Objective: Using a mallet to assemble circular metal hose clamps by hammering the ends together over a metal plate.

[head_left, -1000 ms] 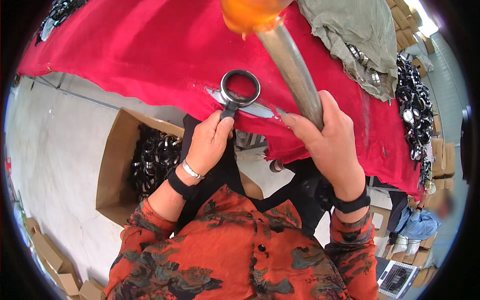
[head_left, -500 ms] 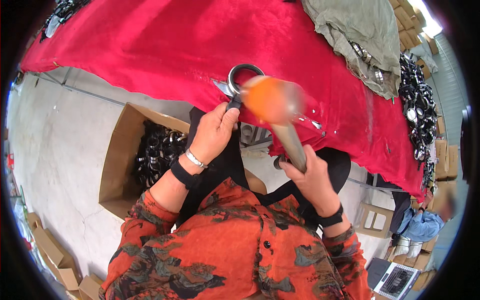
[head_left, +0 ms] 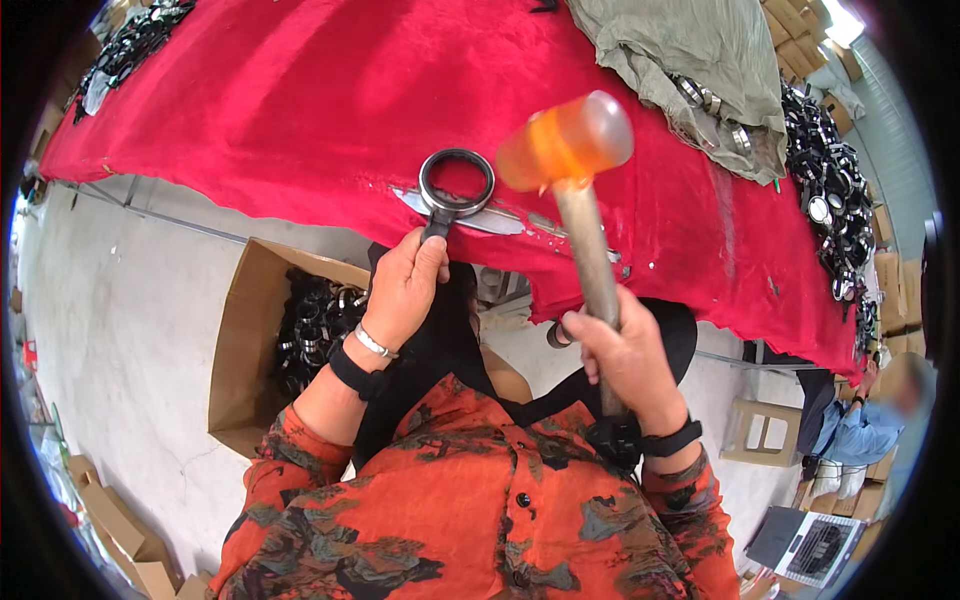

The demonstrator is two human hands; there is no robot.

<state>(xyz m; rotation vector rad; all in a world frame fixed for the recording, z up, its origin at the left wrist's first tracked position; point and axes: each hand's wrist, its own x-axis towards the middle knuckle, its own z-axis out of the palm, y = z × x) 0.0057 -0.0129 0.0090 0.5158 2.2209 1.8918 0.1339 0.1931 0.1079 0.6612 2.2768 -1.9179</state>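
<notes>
My left hand [head_left: 405, 288] grips the short black handle of a ring-shaped part [head_left: 438, 222], which has a silver and black rim and looks like a magnifying glass frame. Its ring rests at the near edge of the red cloth [head_left: 300, 110], over a pale flat strip [head_left: 495, 222]. My right hand [head_left: 635, 355] is wrapped round the wooden handle of a mallet [head_left: 588, 245]. The mallet's translucent orange head is raised to the right of the ring, apart from it.
A cardboard box [head_left: 232, 350] of black and silver parts stands at left. A grey-green cloth [head_left: 690, 50] partly covers metal rings at far right. Beyond lies a heap of black parts [head_left: 830, 200]. Another person [head_left: 865, 430] sits at the right, near a beige stool [head_left: 762, 433].
The mallet has risen away from the ring, its head now clear of it. The ring-shaped part and my left hand have shifted slightly left in the picture.
</notes>
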